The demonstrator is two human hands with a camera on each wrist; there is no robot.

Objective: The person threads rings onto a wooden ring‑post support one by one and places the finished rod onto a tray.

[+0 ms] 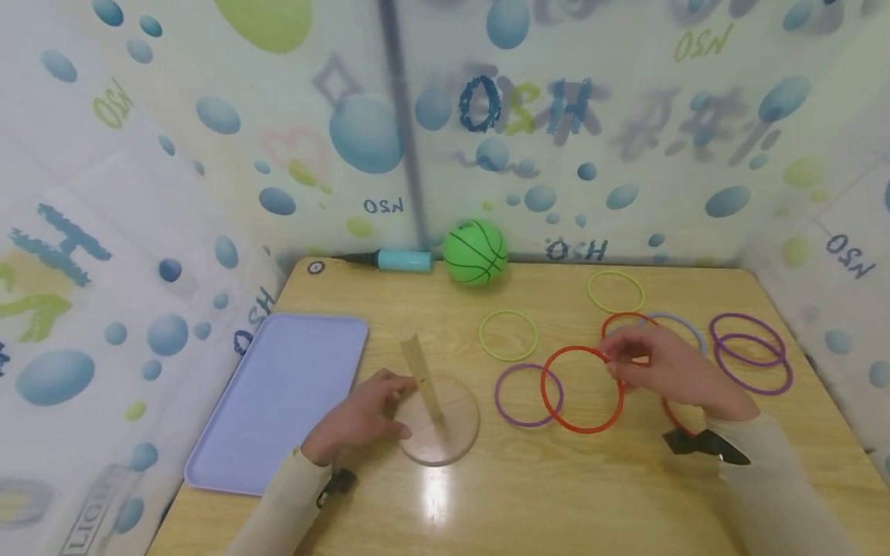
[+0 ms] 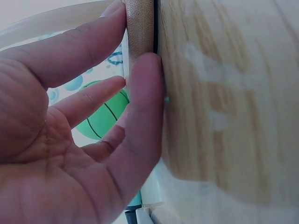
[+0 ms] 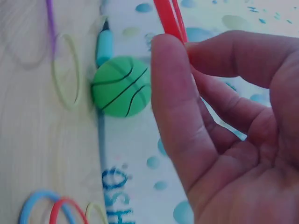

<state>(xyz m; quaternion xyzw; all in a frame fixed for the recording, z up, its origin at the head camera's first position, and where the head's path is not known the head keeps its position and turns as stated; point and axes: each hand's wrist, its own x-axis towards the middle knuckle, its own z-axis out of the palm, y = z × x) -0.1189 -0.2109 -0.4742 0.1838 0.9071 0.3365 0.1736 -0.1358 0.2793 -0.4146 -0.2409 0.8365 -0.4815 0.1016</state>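
Note:
My left hand [image 1: 365,409] holds the left rim of a wooden ring stand's round base [image 1: 455,428], with thumb and index finger spread along the edge. From the base rises a light wooden post [image 1: 426,382] with no ring around it. In the left wrist view, the fingertips touch the side of the disc [image 2: 140,32]. My right hand [image 1: 660,363] pinches a red ring [image 1: 579,348] between thumb and index finger, to the right of the stand. The red ring overlaps a purple ring [image 1: 497,394] in the head view. Only the pinched part of the red ring [image 3: 169,18] shows in the right wrist view.
Yellow rings [image 1: 481,336], another red ring [image 1: 626,314], a blue ring [image 1: 684,320] and overlapping purple rings [image 1: 791,378] lie rightward. A lavender tray [image 1: 299,378] is at left. A green ball [image 1: 476,252] and a blue cylinder with black nozzle [image 1: 406,261] stand along the back wall.

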